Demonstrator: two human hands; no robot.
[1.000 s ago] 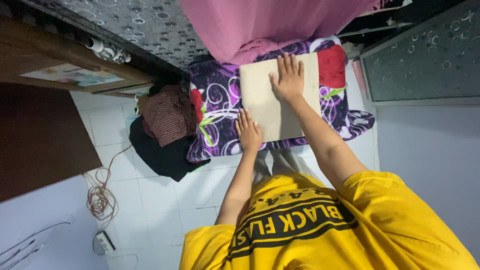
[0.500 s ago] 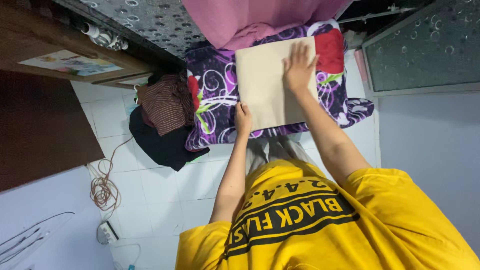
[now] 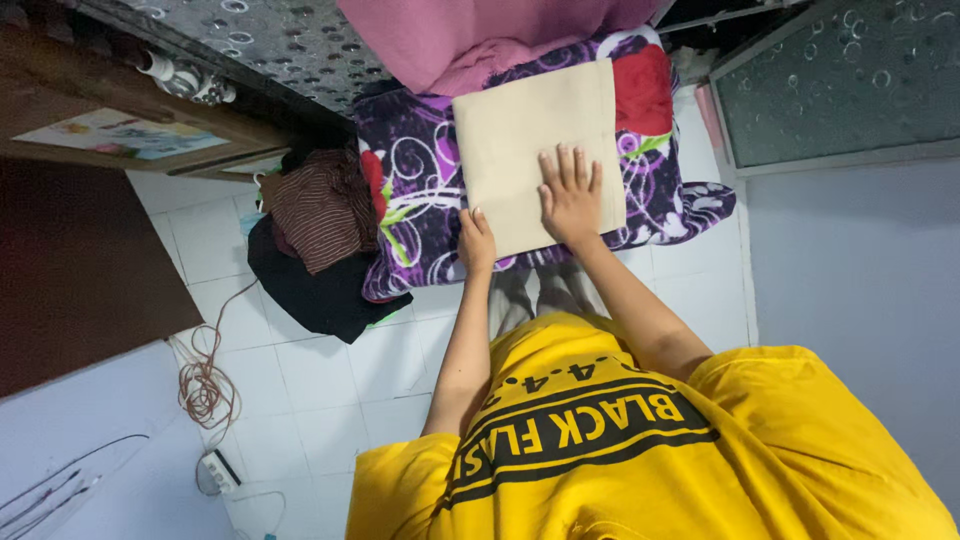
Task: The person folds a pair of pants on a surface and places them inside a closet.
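Now both hands are down on the folded beige cloth (image 3: pixel 530 140), which lies flat on top of a purple floral blanket (image 3: pixel 420 200) spread on the white tiled floor (image 3: pixel 330 380). Right hand (image 3: pixel 570 200) is wide open, palm pressed flat on the near half of the cloth, all fingers (image 3: pixel 565 165) stretched out and slightly fanned; nothing is clutched in that grip, it only bears down on the fabric. Left hand (image 3: pixel 477 243) sits at the near left corner of the cloth, right where beige meets purple. Its fingers are drawn together and curled at the cloth's edge, but whether that grip pinches the corner or merely rests against it cannot be told from this angle. The two hands are close, just beside one another along the near edge.

Beyond the cloth, pink fabric (image 3: pixel 480 40) hangs down and touches the far end of the blanket, with a red patch (image 3: pixel 642 90) of the blanket showing at the cloth's right. Left of the blanket lies a heap of dark clothes (image 3: pixel 315 250), a striped brown piece on top of black. An orange cable (image 3: pixel 205 380) coils on the tiles further left, near a white power strip (image 3: pixel 220 470).
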